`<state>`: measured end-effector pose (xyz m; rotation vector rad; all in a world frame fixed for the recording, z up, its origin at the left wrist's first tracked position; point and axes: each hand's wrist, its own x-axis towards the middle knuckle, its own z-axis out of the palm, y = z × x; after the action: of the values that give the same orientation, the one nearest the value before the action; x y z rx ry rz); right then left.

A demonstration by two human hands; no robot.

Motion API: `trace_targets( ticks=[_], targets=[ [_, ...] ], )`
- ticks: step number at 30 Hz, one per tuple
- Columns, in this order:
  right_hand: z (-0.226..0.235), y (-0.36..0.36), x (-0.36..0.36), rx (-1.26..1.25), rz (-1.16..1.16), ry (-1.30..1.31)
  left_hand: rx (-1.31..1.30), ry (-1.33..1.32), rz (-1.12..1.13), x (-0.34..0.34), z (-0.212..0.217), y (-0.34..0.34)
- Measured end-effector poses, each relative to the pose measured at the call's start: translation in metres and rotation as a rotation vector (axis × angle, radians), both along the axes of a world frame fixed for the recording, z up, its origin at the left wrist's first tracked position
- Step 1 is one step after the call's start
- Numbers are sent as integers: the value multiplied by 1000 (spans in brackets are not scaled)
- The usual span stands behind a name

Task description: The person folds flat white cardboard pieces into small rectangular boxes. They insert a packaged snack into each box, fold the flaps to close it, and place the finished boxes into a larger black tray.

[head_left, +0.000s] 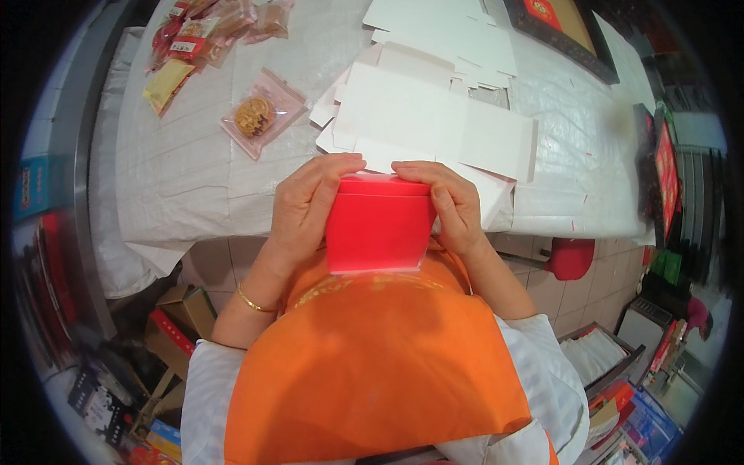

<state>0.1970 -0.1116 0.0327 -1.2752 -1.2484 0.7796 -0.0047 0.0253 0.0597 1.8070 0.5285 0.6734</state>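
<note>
A red cardboard box (380, 229) stands close to my body at the table's near edge, with a pale strip along its lower rim. My left hand (306, 201) wraps its left side, fingers bent over the far top edge. On the other side, my right hand (453, 200) grips it the same way. Its far face is hidden from me. Beyond the hands lie flat white carton blanks (399, 105), overlapping one another. Left of these rests a round golden mooncake (254, 117) in a clear plastic pouch.
Several small packets (205, 39) are heaped at the far left, a yellow packet (167, 84) beside them. A dark-framed tray (570, 31) lies at the far right. A white plastic sheet (194, 186) covers the table. Below right stands a red stool (571, 258); cardboard boxes (186, 314) are below left.
</note>
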Motion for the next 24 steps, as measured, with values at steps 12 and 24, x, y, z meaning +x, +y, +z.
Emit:
trace_targets(
  ticks=[12,24],
  targets=[
    [12,3,-2,-262,-1,386,-80,-13,-78,0,-6,4],
    [12,3,2,-219,-28,32,-168,-87,-9,3,-25,-10]
  ],
)
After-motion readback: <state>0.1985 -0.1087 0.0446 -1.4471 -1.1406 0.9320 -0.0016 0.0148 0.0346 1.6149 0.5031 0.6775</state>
